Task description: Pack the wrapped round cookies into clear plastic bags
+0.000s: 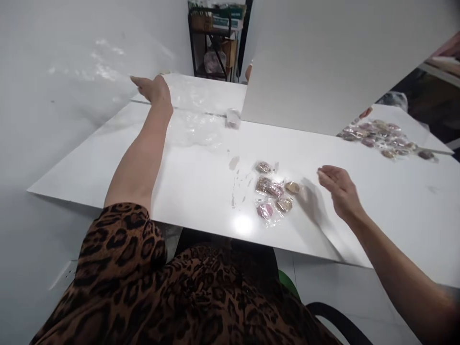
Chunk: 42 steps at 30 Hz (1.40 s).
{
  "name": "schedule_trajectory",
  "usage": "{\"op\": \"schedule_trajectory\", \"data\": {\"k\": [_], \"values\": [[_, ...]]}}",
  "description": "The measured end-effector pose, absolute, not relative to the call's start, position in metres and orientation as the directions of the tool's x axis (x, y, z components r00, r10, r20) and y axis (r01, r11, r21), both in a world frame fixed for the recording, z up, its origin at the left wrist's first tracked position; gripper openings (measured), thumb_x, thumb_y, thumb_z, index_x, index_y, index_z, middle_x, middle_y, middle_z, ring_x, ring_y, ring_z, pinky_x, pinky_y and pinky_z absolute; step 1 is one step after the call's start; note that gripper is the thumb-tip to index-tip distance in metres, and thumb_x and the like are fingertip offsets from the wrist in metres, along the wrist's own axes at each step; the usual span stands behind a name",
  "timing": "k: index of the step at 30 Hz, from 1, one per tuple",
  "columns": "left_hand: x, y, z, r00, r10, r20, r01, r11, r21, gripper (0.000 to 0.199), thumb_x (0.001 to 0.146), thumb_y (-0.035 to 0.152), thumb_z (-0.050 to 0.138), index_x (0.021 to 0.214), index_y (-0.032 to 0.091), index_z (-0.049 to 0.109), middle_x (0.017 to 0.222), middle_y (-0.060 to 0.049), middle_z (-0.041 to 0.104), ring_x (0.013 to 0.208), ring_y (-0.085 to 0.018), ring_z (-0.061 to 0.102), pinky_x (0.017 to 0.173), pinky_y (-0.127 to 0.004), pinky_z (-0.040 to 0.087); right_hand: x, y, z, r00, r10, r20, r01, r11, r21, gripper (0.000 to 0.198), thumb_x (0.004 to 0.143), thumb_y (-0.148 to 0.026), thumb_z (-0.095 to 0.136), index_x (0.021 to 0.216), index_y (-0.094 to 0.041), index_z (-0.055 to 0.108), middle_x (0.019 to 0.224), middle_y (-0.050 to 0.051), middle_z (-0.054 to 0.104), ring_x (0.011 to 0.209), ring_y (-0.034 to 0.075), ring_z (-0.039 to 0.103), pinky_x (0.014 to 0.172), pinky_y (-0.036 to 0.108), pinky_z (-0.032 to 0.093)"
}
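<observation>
My left hand [154,90] is stretched out over the far left part of the white table, its fingers extended toward the wall. Shiny clear plastic [104,60] shows just beyond its fingertips; whether they touch it I cannot tell. My right hand [339,189] hovers above the table with slightly bent fingers and nothing visible in them. To its left lies a small group of clear-wrapped pieces, among them a yellowish piece [292,187], a brown piece [263,167] and a pink piece [265,210]. Clear plastic film [196,127] lies between my left forearm and a small wrapped packet [233,119].
A pile of similar wrapped pieces [384,136] lies at the far right of the white table [201,191]. A tall white panel [316,62] stands along the back edge. Behind is a dark shelf rack [212,33] with boxes. A green round object [288,286] shows below.
</observation>
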<state>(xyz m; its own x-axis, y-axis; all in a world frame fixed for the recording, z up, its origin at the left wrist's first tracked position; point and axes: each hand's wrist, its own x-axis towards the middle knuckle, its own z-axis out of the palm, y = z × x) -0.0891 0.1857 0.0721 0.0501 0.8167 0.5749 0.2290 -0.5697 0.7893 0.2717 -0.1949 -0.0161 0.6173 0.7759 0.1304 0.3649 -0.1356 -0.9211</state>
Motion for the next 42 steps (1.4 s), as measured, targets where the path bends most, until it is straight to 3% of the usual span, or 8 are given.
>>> {"op": "schedule_trajectory", "data": {"k": [3,5,9,13,18,27,35,42], "values": [[-0.064,0.172,0.034,0.138,0.788,0.6,0.364,-0.604,0.709,0.079,0.104,0.066,0.045,0.16,0.029,0.003,0.163,0.004,0.028,0.143,-0.011,0.024,0.131,-0.04,0.019,0.253,-0.204,-0.027,0.397,0.917,0.05,0.582,-0.209,-0.786,0.09,0.078,-0.079,0.068,0.148,-0.025,0.047,0.161,0.02,0.043,0.149,0.04,0.042,0.12,0.065,0.038],[-0.042,0.134,0.011,0.421,0.685,0.595,0.307,-0.725,0.617,0.1,0.087,0.087,0.05,0.161,0.031,0.013,0.17,-0.005,0.025,0.152,-0.025,0.026,0.128,-0.049,0.025,0.241,-0.207,-0.031,0.277,0.961,-0.008,0.68,-0.202,-0.705,0.107,0.076,-0.084,0.066,0.16,-0.025,0.034,0.169,0.021,0.032,0.155,0.047,0.032,0.121,0.073,0.032],[-0.006,0.022,-0.015,0.923,0.355,0.148,0.216,-0.796,0.565,0.12,0.07,0.099,0.052,0.167,0.041,0.01,0.179,-0.006,0.012,0.164,-0.041,0.011,0.129,-0.068,0.013,0.224,-0.209,-0.042,0.121,0.993,0.001,0.808,-0.098,-0.58,0.121,0.073,-0.088,0.064,0.167,-0.025,0.022,0.172,0.021,0.026,0.156,0.052,0.027,0.122,0.077,0.025],[0.004,-0.044,-0.024,0.969,0.193,-0.154,0.245,-0.824,0.511,0.13,0.067,0.094,0.063,0.169,0.04,0.003,0.18,-0.009,-0.003,0.165,-0.043,-0.001,0.128,-0.074,-0.005,0.212,-0.216,-0.058,0.013,1.0,0.027,0.866,0.002,-0.5,0.126,0.071,-0.092,0.063,0.169,-0.028,0.016,0.175,0.019,0.019,0.159,0.05,0.021,0.124,0.075,0.022],[0.003,-0.051,-0.031,0.963,0.247,-0.111,0.27,-0.833,0.483,0.117,0.07,0.082,0.073,0.166,0.037,0.024,0.178,-0.011,0.016,0.165,-0.04,0.01,0.131,-0.069,-0.003,0.206,-0.22,-0.067,0.001,0.995,0.096,0.878,0.045,-0.477,0.116,0.077,-0.089,0.06,0.168,-0.03,0.018,0.173,0.019,0.023,0.159,0.048,0.022,0.124,0.073,0.025],[0.002,-0.075,-0.04,0.879,0.464,0.107,0.382,-0.822,0.423,0.069,0.098,0.071,0.044,0.151,0.027,0.052,0.157,-0.013,0.048,0.147,-0.032,0.04,0.128,-0.056,0.022,0.199,-0.216,-0.051,-0.011,0.972,0.235,0.855,0.131,-0.501,0.068,0.094,-0.06,0.059,0.154,-0.03,0.045,0.145,0.017,0.059,0.135,0.042,0.054,0.111,0.066,0.044],[0.0,-0.079,-0.038,0.872,0.471,0.13,0.389,-0.831,0.398,0.072,0.09,0.075,0.057,0.141,0.025,0.057,0.146,-0.015,0.052,0.142,-0.035,0.043,0.127,-0.061,0.018,0.204,-0.227,-0.037,0.322,0.945,0.054,0.475,-0.112,-0.873,0.053,0.077,-0.05,0.08,0.122,-0.026,0.062,0.09,0.003,0.072,0.077,0.022,0.067,0.076,0.04,0.057],[0.002,-0.075,-0.044,0.872,0.465,0.156,0.356,-0.819,0.45,0.068,0.089,0.075,0.058,0.135,0.025,0.06,0.142,-0.014,0.052,0.14,-0.034,0.046,0.128,-0.06,0.024,0.295,-0.2,-0.028,0.731,0.643,-0.229,-0.124,-0.205,-0.971,0.048,0.054,-0.036,0.095,0.084,-0.02,0.062,0.062,0.0,0.061,0.053,0.013,0.055,0.045,0.025,0.044]]}}
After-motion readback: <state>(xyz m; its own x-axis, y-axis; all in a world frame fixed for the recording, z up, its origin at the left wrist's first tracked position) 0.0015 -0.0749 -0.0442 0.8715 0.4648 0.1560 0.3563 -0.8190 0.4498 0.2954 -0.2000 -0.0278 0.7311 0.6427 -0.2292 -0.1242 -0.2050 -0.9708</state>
